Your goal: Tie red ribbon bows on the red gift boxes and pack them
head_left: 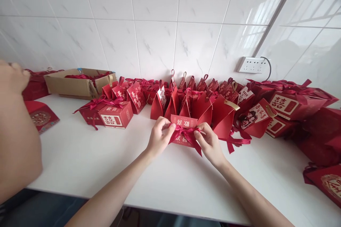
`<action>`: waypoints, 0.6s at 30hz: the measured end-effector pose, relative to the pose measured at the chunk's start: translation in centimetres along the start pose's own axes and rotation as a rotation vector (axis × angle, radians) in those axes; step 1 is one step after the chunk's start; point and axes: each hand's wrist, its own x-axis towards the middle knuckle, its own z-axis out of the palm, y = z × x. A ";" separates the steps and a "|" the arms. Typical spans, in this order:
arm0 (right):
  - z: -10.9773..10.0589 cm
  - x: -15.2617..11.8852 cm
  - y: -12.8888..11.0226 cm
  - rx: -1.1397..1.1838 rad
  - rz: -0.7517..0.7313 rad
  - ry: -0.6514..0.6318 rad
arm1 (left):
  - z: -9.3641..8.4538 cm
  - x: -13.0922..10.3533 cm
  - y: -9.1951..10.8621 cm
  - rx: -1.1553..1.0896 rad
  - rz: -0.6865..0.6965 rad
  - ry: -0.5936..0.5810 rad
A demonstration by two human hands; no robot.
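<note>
- We are working over a white table, its near edge running across at six o'clock from the small red box between our hands, the centre of our dial.
- We are clamping the thumb and fingers of our left hand on the ribbon's loop, at nine o'clock.
- We are pinching the other side with our right hand, at three o'clock, thumb and fingers together on it.
- Between both hands we are holding a dark red ribbon in a bow across the box; whether the box is touching the table, we cannot tell.
- Toward four o'clock, we are seeing a gold-printed box lying by the edge.
- Another person's arm is reaching in blurred at nine o'clock.
- Between nine and ten, we are keeping a white-labelled box just beside a ribboned one.
- Between two and three, a photo-printed box is leaning near stacked boxes.
- At twelve, peaked red boxes are standing in crowded rows before us.
- At ten, an open cardboard carton is holding red items.
- Beyond, we are facing a tiled wall, a socket strip sitting between one and two.
</note>
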 end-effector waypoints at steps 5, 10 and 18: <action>0.0 0.1 0.0 0.089 0.061 0.005 | 0.0 0.0 0.0 -0.023 -0.033 -0.010; -0.1 0.5 0.0 0.356 0.206 -0.063 | 0.0 0.1 -0.1 0.002 -0.041 -0.009; -0.3 0.7 -0.2 0.465 0.267 -0.095 | 0.7 -0.4 -0.5 0.182 0.014 0.087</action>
